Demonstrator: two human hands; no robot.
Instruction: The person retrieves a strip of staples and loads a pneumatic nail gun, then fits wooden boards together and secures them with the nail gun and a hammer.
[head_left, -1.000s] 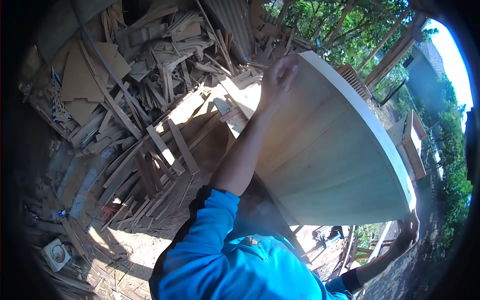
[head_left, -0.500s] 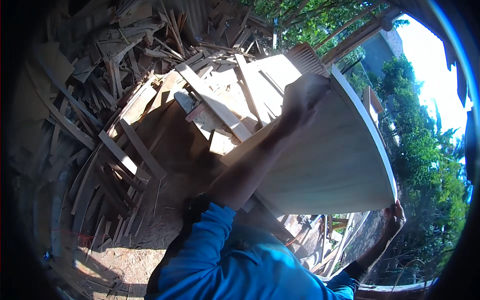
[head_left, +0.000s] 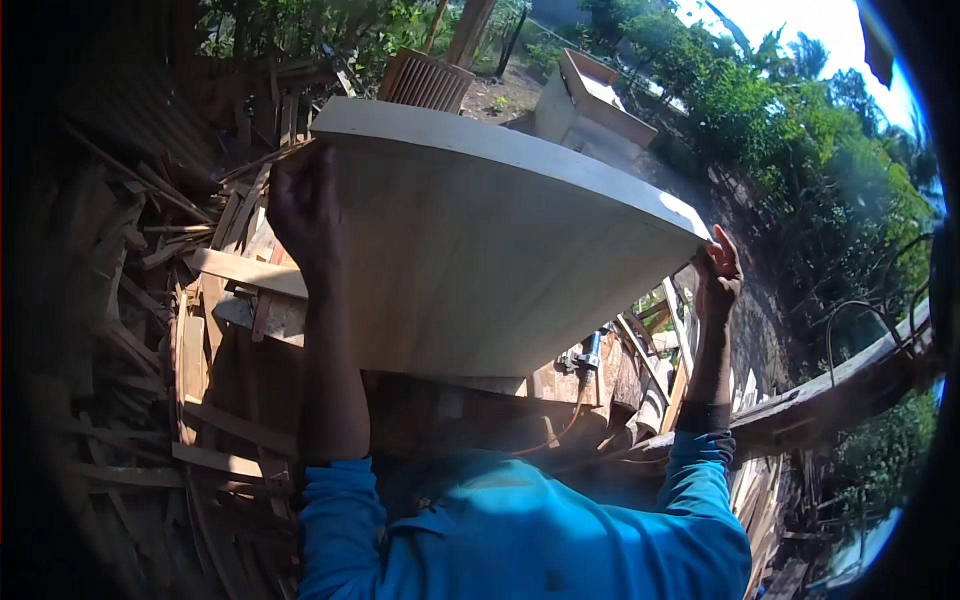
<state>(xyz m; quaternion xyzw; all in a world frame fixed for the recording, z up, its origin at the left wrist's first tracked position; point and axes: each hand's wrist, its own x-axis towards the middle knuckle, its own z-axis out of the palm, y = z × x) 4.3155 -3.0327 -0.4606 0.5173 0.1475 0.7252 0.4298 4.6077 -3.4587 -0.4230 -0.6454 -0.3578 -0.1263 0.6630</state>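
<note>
A wide, pale wooden panel (head_left: 480,250) with a thick edge is held up in front of me, its broad face tilted toward me. At its far left corner my left hand (head_left: 305,205) grips the edge, partly in shadow. The fingers of my right hand (head_left: 718,265) are closed round the right corner. Beneath the panel's lower right side lies a blue power tool (head_left: 590,352) with a red cord (head_left: 552,435).
Heaped wood offcuts (head_left: 130,330) cover the left side. A slatted wooden piece (head_left: 425,80) and a box-like wooden piece (head_left: 595,105) stand beyond the panel. A long beam (head_left: 800,400) runs at the right, with green trees (head_left: 790,170) behind.
The panel has swung from a steep slant to nearly level across my view, as the view itself turned right. Both hands still hold it; the power tool shows more fully.
</note>
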